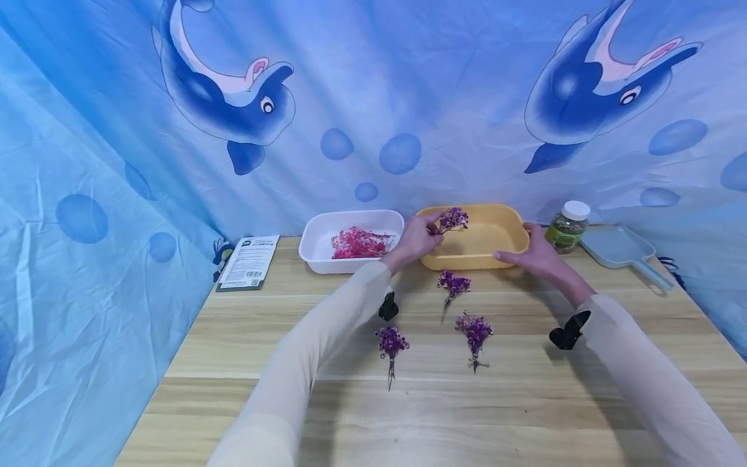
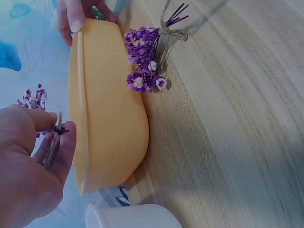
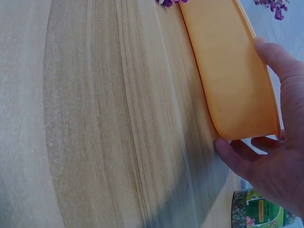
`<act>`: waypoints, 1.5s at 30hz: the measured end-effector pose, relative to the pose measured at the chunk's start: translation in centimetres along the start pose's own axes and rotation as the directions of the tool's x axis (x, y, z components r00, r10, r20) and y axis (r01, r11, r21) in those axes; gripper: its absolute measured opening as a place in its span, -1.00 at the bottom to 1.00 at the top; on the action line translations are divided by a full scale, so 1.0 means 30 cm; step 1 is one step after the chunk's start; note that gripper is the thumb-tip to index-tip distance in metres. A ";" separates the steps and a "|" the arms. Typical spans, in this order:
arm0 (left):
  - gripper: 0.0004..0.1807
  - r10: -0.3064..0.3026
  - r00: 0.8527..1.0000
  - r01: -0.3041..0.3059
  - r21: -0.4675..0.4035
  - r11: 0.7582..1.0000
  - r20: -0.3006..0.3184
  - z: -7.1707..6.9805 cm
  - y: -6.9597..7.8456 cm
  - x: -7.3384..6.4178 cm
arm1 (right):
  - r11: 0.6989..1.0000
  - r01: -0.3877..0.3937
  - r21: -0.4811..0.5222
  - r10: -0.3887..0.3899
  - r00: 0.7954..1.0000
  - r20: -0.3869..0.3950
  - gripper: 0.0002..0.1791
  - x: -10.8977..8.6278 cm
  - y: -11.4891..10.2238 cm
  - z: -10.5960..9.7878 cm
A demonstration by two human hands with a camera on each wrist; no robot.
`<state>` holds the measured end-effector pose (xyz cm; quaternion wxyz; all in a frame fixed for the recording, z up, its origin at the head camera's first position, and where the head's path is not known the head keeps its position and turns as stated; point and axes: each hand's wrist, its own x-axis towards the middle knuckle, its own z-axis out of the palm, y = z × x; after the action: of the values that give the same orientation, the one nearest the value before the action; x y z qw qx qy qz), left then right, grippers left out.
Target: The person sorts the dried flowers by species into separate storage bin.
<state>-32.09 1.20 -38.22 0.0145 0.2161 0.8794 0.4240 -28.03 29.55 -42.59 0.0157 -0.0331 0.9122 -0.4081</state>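
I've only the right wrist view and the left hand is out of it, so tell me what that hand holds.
Observer: The left hand pinches a purple flower bunch by its twine-tied stems.
Operator: Count the bunches lying on the table.
Observer: Three: one close to the yellow tub, two nearer the person.
Operator: Say what stands past the tub's other end.
Observer: A white tub with pink flowers inside.

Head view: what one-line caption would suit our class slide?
A left hand pinches a purple flower bunch above a yellow tub that the right hand holds; three similar bunches lie nearby.
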 end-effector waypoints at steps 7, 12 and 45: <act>-0.34 0.009 1.000 -0.008 0.205 0.979 -0.003 0.021 0.003 0.027 | 1.000 0.002 0.002 -0.002 1.000 -0.008 0.39 0.004 0.000 0.004; -0.32 -0.017 1.000 0.018 0.199 0.980 -0.008 0.037 0.005 0.041 | 1.000 -0.001 0.003 0.001 1.000 -0.009 0.39 0.006 -0.008 0.003; -0.48 0.007 1.000 -0.006 0.061 0.998 -0.024 0.071 0.025 -0.015 | 1.000 0.021 0.016 -0.020 1.000 -0.022 0.34 -0.005 -0.003 -0.001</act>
<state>-30.98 3.01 -39.10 -0.0042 0.2142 0.8914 0.3995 -27.86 29.52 -42.50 0.0020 -0.0380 0.9087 -0.4158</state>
